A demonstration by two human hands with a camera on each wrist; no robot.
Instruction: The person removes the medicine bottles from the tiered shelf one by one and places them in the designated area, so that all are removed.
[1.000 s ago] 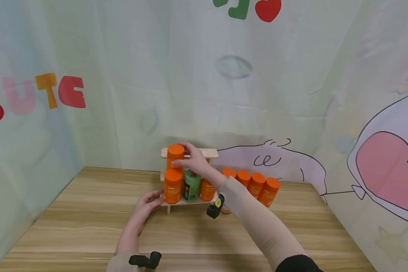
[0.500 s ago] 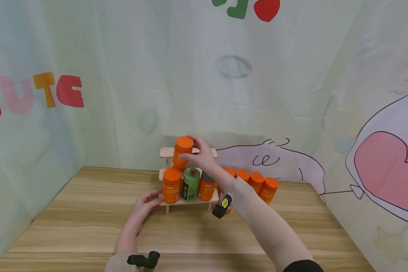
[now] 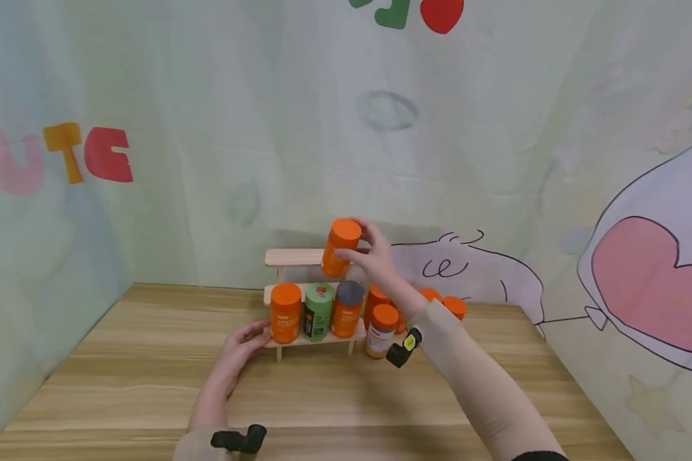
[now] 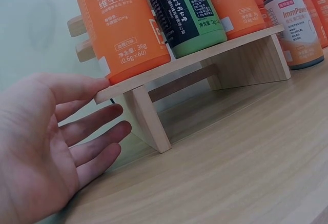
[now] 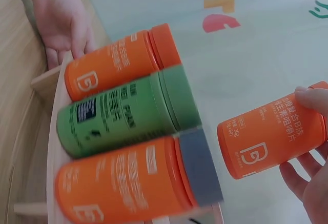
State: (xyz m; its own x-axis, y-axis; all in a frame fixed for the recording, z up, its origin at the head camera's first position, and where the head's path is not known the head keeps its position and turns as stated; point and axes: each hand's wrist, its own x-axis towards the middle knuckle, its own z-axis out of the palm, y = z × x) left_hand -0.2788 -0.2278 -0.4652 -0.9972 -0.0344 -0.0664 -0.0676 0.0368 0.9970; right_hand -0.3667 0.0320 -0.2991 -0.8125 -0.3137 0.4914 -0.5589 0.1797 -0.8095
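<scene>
My right hand [image 3: 377,257] grips an orange vitamin bottle [image 3: 337,251], tilted, near the right end of the top tier of a small wooden stepped rack [image 3: 288,258]. In the right wrist view its fingers [image 5: 306,163] wrap the lid end. On the rack's lowest tier stand an orange-lidded bottle [image 3: 285,315], a green bottle [image 3: 318,314] and an orange bottle with a grey lid [image 3: 345,316]. My left hand [image 3: 239,353] touches the rack's left end; in the left wrist view the thumb rests at the corner below the orange bottle [image 4: 123,34], the other fingers loosely extended.
Right of the rack, a white-labelled bottle [image 3: 380,334] stands on the wooden table [image 3: 323,403]. Several more orange bottles [image 3: 454,307] stand behind it, partly hidden by my right forearm. A printed curtain [image 3: 207,160] hangs close behind the rack.
My right hand has lifted the orange bottle from the rack's left side and carried it up and right, tilting it. My left hand stays at the rack's left end.
</scene>
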